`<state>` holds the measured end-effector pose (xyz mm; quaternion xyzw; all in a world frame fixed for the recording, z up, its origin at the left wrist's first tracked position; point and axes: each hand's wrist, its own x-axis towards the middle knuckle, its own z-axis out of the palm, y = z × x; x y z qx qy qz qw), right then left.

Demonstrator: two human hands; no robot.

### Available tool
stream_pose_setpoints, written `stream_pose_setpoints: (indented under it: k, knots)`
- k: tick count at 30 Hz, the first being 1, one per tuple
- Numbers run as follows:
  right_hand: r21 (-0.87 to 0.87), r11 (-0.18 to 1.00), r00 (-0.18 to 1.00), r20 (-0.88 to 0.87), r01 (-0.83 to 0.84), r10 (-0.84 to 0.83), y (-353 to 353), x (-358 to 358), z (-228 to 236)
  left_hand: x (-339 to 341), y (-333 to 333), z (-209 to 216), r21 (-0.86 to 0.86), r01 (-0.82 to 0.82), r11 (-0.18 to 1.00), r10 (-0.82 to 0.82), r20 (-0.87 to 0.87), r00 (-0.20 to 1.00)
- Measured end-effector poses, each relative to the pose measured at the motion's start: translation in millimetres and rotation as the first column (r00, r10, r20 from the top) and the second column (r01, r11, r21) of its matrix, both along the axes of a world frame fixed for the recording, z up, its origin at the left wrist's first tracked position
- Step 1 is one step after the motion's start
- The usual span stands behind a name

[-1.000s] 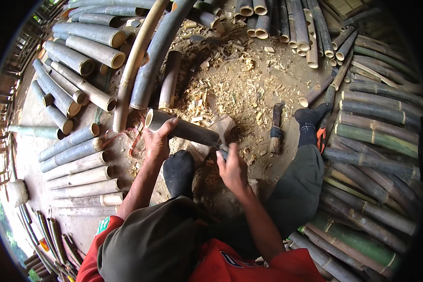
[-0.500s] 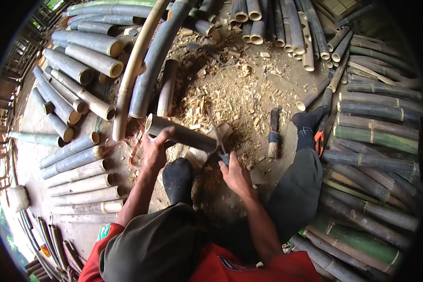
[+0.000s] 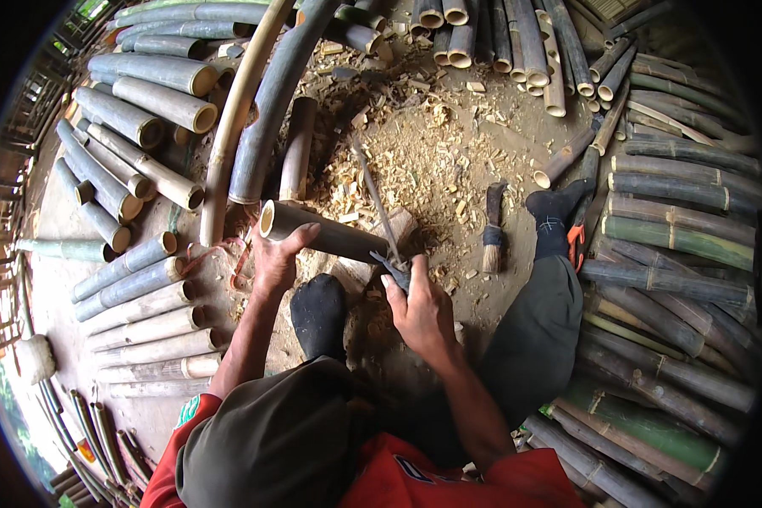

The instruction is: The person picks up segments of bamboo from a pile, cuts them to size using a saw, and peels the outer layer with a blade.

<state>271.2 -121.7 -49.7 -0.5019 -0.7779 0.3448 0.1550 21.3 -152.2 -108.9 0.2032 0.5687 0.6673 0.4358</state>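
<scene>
My left hand (image 3: 275, 261) is closed round the left part of a short dark bamboo tube (image 3: 334, 240), its thumb lying over the top. The tube's pale cut end faces left. At its right end, my right hand (image 3: 423, 309) grips the dark handle of a long, thin-bladed knife (image 3: 377, 201). The blade points up and away, crossing close by the tube's right end; whether it touches cannot be made out. Behind and below the tube lies a wood block (image 3: 395, 227), partly hidden by it.
Shavings (image 3: 436, 161) cover the ground ahead. A broad-bladed chopping knife (image 3: 493, 237) lies right of centre. My socked feet (image 3: 319, 317) flank the work. Cut bamboo lengths (image 3: 140, 334) line the left, with more bamboo poles (image 3: 681, 237) stacked right. Two long poles (image 3: 273, 118) reach in from the top.
My right hand has turned, and the knife's blade tip has swung up and to the left. The bamboo tube has shifted only slightly in my left hand's hold.
</scene>
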Motion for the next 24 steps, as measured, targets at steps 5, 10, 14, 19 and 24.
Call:
stream_pose_setpoints:
  k: [5,10,14,19,24]
  knots:
    - [0.03,0.997,0.997,0.041,0.071,-0.073,-5,10,-58,4,8,4,0.0,0.03,1.0,-0.03,-0.068,0.997]
    - [0.04,0.999,0.982,0.186,0.013,-0.02,-1,11,-50,-4,4,12,-0.051,0.095,0.994,-0.102,-0.173,0.98]
    - [0.14,0.988,0.982,-0.188,0.058,-0.031,-2,0,-4,-16,-4,-3,-0.045,0.156,0.987,-0.16,-0.116,0.98]
    - [-0.028,1.0,0.954,0.301,-0.003,0.011,1,23,-72,-9,-2,-6,0.042,0.162,0.986,-0.163,0.025,0.986]
    - [0.062,0.995,0.997,-0.027,0.074,-0.073,-4,3,-9,9,-4,-19,0.05,-0.178,0.983,0.158,0.27,0.95]
